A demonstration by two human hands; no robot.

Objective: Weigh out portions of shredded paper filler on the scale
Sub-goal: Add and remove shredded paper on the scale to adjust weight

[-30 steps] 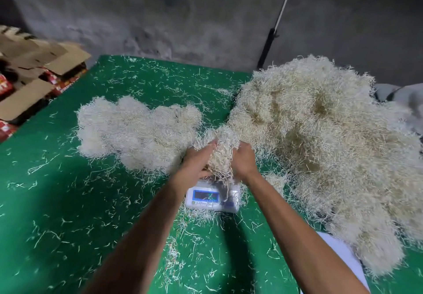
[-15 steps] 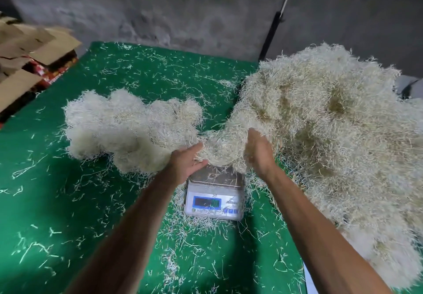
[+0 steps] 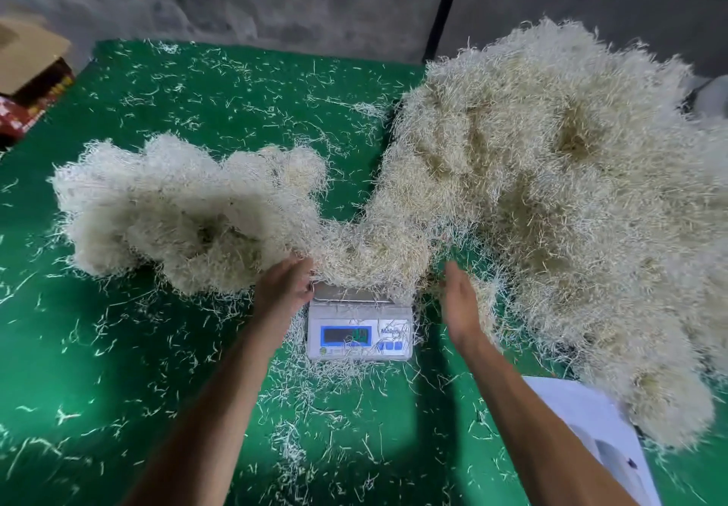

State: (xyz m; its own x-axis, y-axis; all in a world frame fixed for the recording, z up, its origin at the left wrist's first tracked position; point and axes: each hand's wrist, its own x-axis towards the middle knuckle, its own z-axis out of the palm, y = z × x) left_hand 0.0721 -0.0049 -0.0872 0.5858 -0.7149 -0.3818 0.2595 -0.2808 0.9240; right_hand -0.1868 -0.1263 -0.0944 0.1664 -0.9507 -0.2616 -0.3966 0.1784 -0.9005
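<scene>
A small white digital scale (image 3: 359,328) with a blue-framed display sits on the green table (image 3: 118,367). A clump of cream shredded paper (image 3: 366,253) lies on the scale's pan. My left hand (image 3: 281,288) rests at the clump's left side, fingers relaxed, holding nothing. My right hand (image 3: 459,300) hovers open at the clump's right, palm turned inward. A huge heap of shredded paper (image 3: 551,190) spreads to the right. A smaller pile of shredded paper (image 3: 177,210) lies to the left of the scale.
Loose paper shreds litter the green table all around. Cardboard boxes (image 3: 31,72) stand off the table's far left corner. A white sheet (image 3: 591,426) lies at the near right. A dark pole (image 3: 445,9) leans against the grey wall behind.
Both hands gripped a clump above the scale a second ago. They set it on the pan and have now let go, spreading apart to either side.
</scene>
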